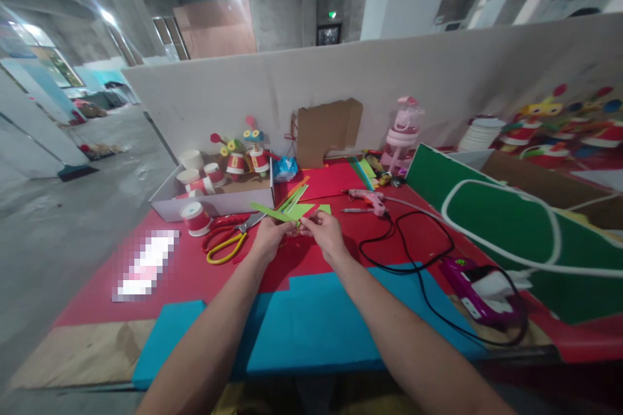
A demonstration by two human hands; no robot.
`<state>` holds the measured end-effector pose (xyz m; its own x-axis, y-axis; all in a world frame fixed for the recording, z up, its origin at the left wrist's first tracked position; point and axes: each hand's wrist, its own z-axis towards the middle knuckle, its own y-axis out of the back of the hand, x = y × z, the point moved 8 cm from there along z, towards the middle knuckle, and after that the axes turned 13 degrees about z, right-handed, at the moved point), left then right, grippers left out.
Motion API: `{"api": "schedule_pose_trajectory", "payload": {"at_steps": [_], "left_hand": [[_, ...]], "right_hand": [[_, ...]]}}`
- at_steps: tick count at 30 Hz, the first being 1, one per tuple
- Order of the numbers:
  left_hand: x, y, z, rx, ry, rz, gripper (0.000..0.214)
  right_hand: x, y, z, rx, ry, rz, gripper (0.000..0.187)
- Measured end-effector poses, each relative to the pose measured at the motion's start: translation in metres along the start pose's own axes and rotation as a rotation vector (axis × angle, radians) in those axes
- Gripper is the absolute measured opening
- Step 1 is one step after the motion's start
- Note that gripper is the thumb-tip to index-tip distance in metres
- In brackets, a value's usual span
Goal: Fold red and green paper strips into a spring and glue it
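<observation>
My left hand and my right hand meet over the red table cover, both with fingers pinched together. Between them they hold a narrow green paper strip that sticks out to the upper left. More green and orange strips lie fanned out just behind the hands. Scissors with red and yellow handles rest to the left of my left hand, touching nothing I hold.
A white box with decorated paper cups stands at back left, a red-banded cup before it. A pink glue gun with black cable lies right, a purple one farther right. Blue sheets lie near me; green board right.
</observation>
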<state>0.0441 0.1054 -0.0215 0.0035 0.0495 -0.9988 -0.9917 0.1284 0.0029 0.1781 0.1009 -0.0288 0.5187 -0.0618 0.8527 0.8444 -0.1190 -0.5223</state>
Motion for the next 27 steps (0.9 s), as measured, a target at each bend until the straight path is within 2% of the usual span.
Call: {"api": "schedule_pose_trajectory", "payload": {"at_steps": [6,10,14,17,22,27], "left_hand": [[0.003,-0.004,0.002,0.058,0.037,-0.087,0.018],[-0.005,-0.001,0.001,-0.001,-0.006,-0.038,0.017],[-0.017,0.005,-0.002,-0.135,-0.077,0.136,0.014],[-0.023,0.008,-0.004,-0.184,-0.117,0.227,0.012],[-0.023,0.007,-0.003,-0.179,-0.142,0.301,0.016],[-0.021,0.004,-0.003,-0.13,-0.112,0.256,0.019]], "right_hand": [[0.003,-0.003,-0.002,0.013,0.031,-0.015,0.038],[0.005,-0.003,-0.002,0.019,0.046,0.021,0.035],[-0.008,-0.008,-0.004,0.067,-0.15,0.175,0.034],[-0.014,-0.014,-0.007,0.114,-0.26,0.251,0.033],[-0.012,-0.015,-0.006,0.144,-0.204,0.254,0.044],[-0.008,-0.011,-0.003,0.136,-0.103,0.169,0.041]]}}
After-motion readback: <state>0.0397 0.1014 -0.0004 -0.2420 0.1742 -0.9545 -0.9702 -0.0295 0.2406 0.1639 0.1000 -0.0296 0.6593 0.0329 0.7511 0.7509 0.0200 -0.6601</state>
